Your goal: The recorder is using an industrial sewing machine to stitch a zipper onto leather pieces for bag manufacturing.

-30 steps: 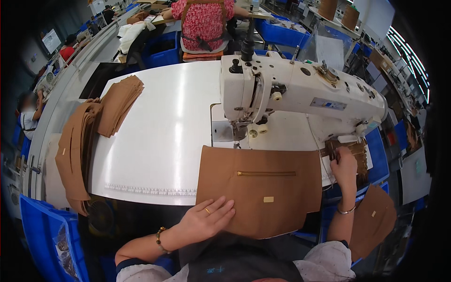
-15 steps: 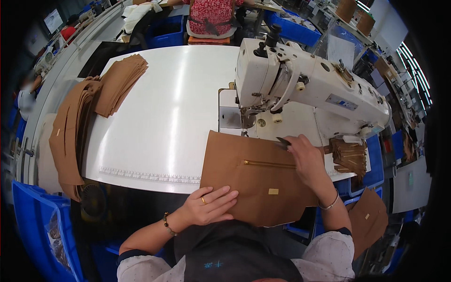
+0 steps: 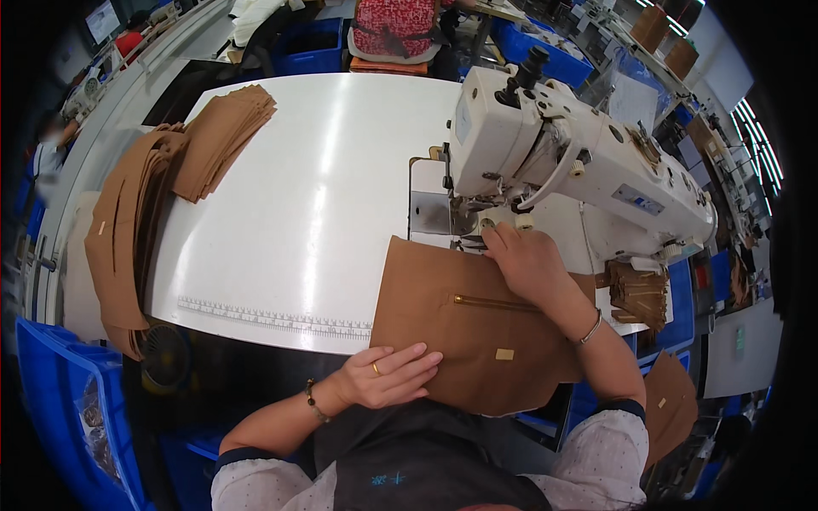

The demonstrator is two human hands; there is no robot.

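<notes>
A tan leather panel point(image 3: 460, 324) with a gold zipper and a small metal tag lies at the front edge of the white table point(image 3: 315, 196), partly hanging over it. My left hand point(image 3: 388, 375) rests flat on the panel's lower left corner. My right hand point(image 3: 524, 260) presses the panel's top edge just below the needle of the white sewing machine point(image 3: 579, 162). Neither hand grips anything.
Stacks of tan leather pieces point(image 3: 217, 140) lie at the table's left and drape over its edge point(image 3: 119, 247). A small pile of tan pieces point(image 3: 639, 294) sits right of the machine. Blue bins point(image 3: 60, 400) stand at lower left. Another person in red point(image 3: 396, 30) sits beyond the table.
My right hand has moved from the far right onto the panel's top edge by the needle. The panel has shifted toward the machine. The view has tilted closer over the table.
</notes>
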